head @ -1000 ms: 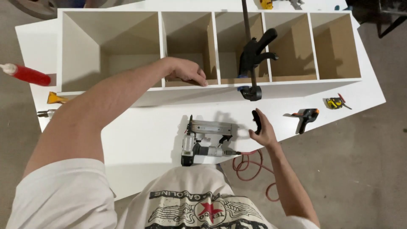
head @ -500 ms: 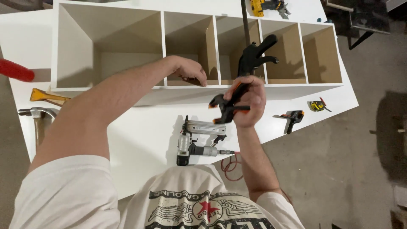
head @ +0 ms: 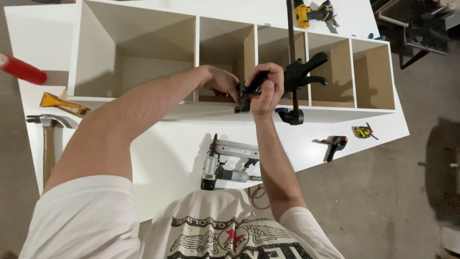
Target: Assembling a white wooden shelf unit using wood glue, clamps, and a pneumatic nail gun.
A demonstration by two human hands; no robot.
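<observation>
- Clamp, black with an orange trigger [head: 249, 93]: one, clenched in your right hand [head: 266, 91], held against the front edge of the white shelf unit [head: 143, 103], near the frame's centre.
- Your left hand [head: 221, 81] rests at 9 o'clock of that clamp, fingers curled over the same edge beside a divider; it holds nothing loose.
- Bar clamps fixed on the unit: one [head: 299, 79], at 3 o'clock of your right hand.
- Compartments counted: five.
- Nail gun [head: 227, 163]: one, lying on the white table [head: 163, 153] at 6 o'clock.
- Hammer [head: 48, 139]: one, at 9 o'clock.
- Small clamp [head: 335, 144] and tape measure [head: 362, 132]: one each, at 4 o'clock.
- Yellow drill [head: 309, 12]: one, at 1 o'clock.
</observation>
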